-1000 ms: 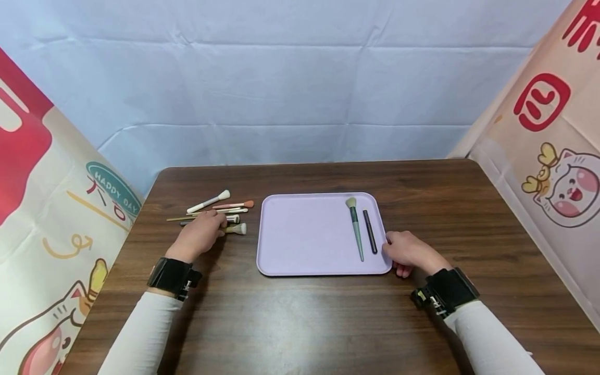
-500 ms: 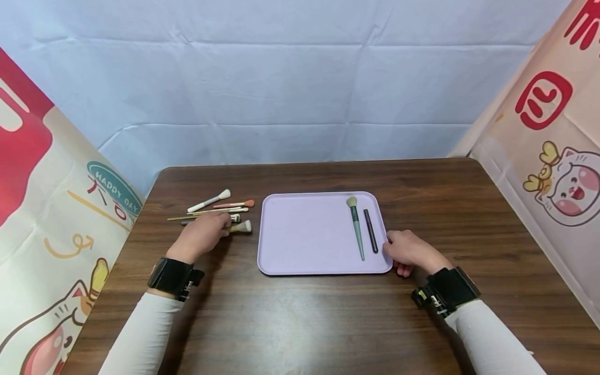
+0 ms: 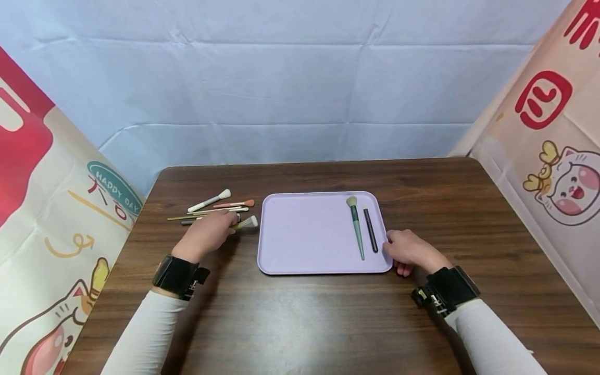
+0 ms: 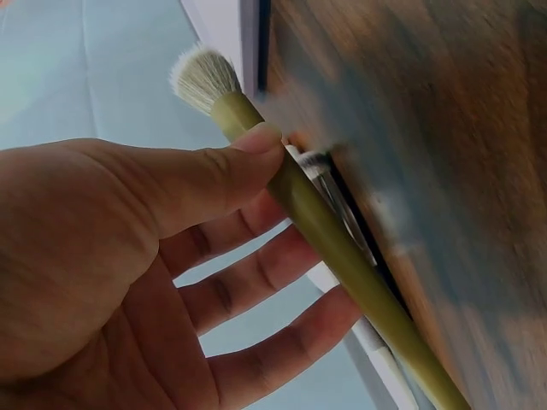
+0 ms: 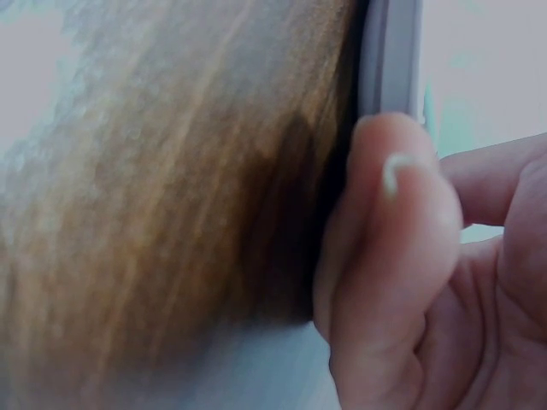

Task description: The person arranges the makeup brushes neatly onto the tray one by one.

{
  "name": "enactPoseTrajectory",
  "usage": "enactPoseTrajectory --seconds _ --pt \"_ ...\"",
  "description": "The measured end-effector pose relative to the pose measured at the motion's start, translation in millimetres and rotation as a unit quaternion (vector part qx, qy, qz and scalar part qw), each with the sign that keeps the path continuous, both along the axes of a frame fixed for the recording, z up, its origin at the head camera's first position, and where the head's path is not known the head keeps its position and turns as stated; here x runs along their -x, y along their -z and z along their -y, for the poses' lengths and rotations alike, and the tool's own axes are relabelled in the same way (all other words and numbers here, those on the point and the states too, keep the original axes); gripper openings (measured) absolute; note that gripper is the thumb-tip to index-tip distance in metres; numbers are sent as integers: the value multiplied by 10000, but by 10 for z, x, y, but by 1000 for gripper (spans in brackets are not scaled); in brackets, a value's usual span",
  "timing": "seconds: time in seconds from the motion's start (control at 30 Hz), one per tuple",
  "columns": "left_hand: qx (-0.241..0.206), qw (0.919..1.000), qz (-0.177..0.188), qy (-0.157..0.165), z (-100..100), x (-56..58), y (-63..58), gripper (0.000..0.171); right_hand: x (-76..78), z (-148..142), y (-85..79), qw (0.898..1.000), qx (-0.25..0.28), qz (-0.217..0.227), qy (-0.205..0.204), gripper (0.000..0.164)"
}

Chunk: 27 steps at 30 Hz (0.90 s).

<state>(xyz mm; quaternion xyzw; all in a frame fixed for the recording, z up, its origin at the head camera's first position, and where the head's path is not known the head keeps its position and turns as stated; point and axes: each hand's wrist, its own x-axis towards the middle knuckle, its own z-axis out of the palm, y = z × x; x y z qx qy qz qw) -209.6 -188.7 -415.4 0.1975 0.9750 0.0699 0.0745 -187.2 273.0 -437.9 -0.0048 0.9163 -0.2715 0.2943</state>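
My left hand (image 3: 206, 235) pinches a makeup brush (image 4: 329, 239) with an olive-green handle and pale bristles between thumb and fingers. In the left wrist view the brush slants, its bristle end (image 4: 205, 79) at the upper left. My right hand (image 3: 407, 250) grips the right edge of a lilac tray (image 3: 304, 234), its fingers curled at the rim in the right wrist view. On the tray's right side lie a green makeup brush (image 3: 357, 232) and a slim black brush (image 3: 370, 232), roughly side by side.
Left of the tray, near my left hand, lie several brushes: a white one (image 3: 206, 202), an orange-tipped one (image 3: 234, 204) and thin gold-coloured ones (image 3: 220, 211). The brown wooden table (image 3: 290, 317) carries everything. A pale cloth (image 3: 281, 94) hangs behind it.
The left hand has drawn the olive-handled brush to the right, away from the other brushes and closer to the tray. My right hand stays at the tray's edge.
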Motion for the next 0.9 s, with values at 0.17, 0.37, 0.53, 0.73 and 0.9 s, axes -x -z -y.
enactPoseTrajectory --seconds 0.17,0.37,0.53,0.73,0.9 --pt "-84 9998 152 -6 -56 0 -11 8 -2 -3 -6 10000 4 -3 -7 22" --pt "-86 9997 214 36 -113 4 -9 12 -1 -1 -7 10000 -1 -3 -23 22" --pt "15 9999 79 133 -155 17 -12 13 5 0 -8 10000 -32 -10 1 20" --pt "103 9997 -62 227 -225 23 -38 10 3 7 -24 10000 -71 27 8 24" --pt "11 9996 -27 292 -302 32 -26 9 -4 5 -23 10000 -56 45 2 27"
